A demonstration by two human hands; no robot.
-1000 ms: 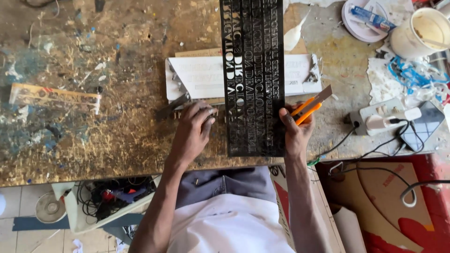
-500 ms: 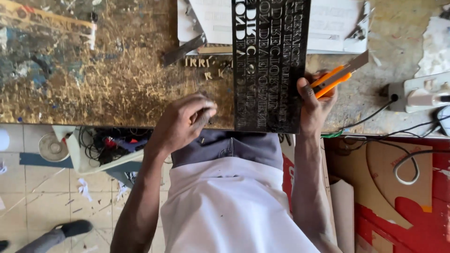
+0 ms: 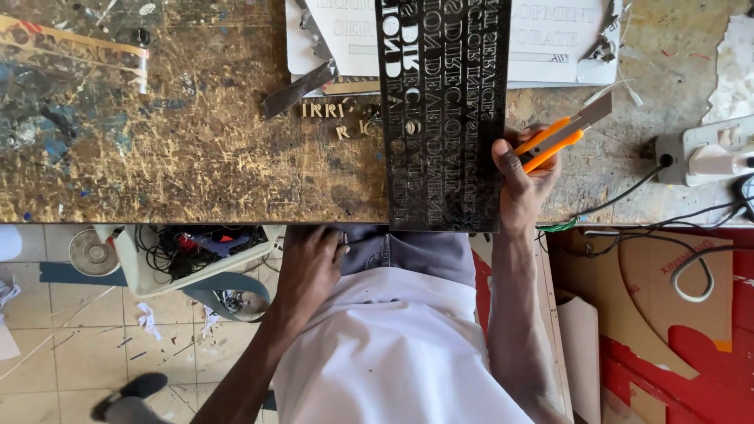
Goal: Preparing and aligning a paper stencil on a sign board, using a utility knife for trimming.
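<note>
My left hand has come off the worn, paint-flecked wooden workbench since a moment ago and now sits below its front edge, against the waist of my grey trousers, fingers loosely curled and holding nothing. My right hand is closed around the orange and grey snap-off utility knife, whose blade end points up and away to the right, while my thumb presses on the right edge of the long black sheet with cut-out lettering. That sheet lies flat on the bench, running from the far edge of view down to the bench's front edge, just above my lap. Under its far end lies a white printed paper sheet. Left of the black sheet, small pale cut-out letters lie loose on the wood, near a dark grey strip that may be an offcut; I cannot tell. A white power strip sits well to the right.
</note>
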